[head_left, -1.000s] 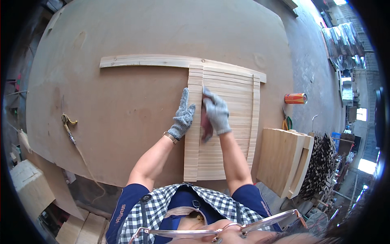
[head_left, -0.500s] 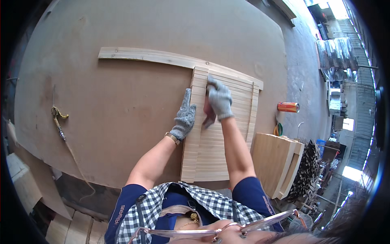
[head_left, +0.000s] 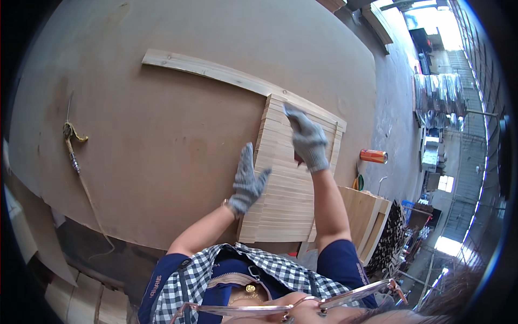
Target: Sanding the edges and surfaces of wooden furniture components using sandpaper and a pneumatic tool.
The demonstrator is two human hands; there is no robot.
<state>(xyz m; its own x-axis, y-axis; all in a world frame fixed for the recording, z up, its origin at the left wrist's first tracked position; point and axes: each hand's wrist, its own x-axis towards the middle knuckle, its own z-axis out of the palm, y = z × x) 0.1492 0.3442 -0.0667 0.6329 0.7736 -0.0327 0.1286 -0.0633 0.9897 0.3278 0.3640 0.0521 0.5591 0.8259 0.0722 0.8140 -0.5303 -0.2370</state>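
Observation:
A panel of narrow pale wooden slats [head_left: 285,197] lies on the table in front of me, its far end against a long wooden board [head_left: 208,68]. My left hand [head_left: 248,183], in a grey knitted glove, rests at the panel's left edge with thumb and fingers apart. Over the upper right of the panel, my gloved right hand [head_left: 308,140] is closed round a reddish-brown sheet [head_left: 298,158] that looks like sandpaper. Most of that sheet is hidden under the hand.
An air blow gun [head_left: 70,143] with a hose lies on the table [head_left: 162,173] at left. To the right are an orange-red can [head_left: 373,156], scissors with green and orange handles [head_left: 358,181] and a stack of wooden panels [head_left: 359,210].
My right hand has moved to the right, away from the panel's left strip. My left hand has slid slightly nearer, its thumb now spread. The whole view has turned a little.

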